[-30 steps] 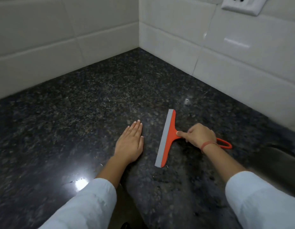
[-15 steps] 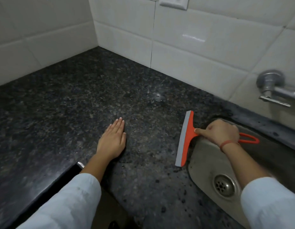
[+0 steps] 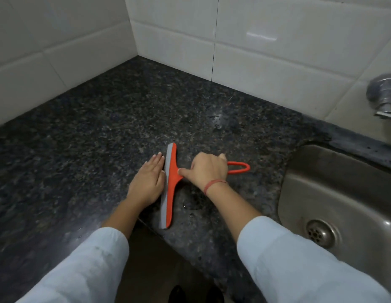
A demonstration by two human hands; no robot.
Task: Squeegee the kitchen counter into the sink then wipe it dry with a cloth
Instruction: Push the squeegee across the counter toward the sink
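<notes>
From my remote seat I see the orange squeegee (image 3: 171,193) lying on the dark speckled granite worktop (image 3: 91,127). Its grey rubber blade faces left and its long edge runs from near to far. My right hand (image 3: 206,171) is clamped around the squeegee's handle, with the forefinger stretched along the neck toward the blade. The handle's loop end (image 3: 240,167) sticks out to the right of the fist. A red thread band (image 3: 214,184) circles that wrist.

My left hand (image 3: 147,182) lies flat on the worktop with its fingers straight and together. It sits just left of the blade, at or against the grey edge; I cannot tell whether they touch. A few water drops (image 3: 190,207) sit on the stone just right of the blade.

The steel sink (image 3: 299,171) is set into the worktop at the right, well apart from the squeegee. In its basin only the round drain strainer (image 3: 320,233) shows. A metal tap (image 3: 385,95) juts from the white wall tiles (image 3: 277,51) above it.
</notes>
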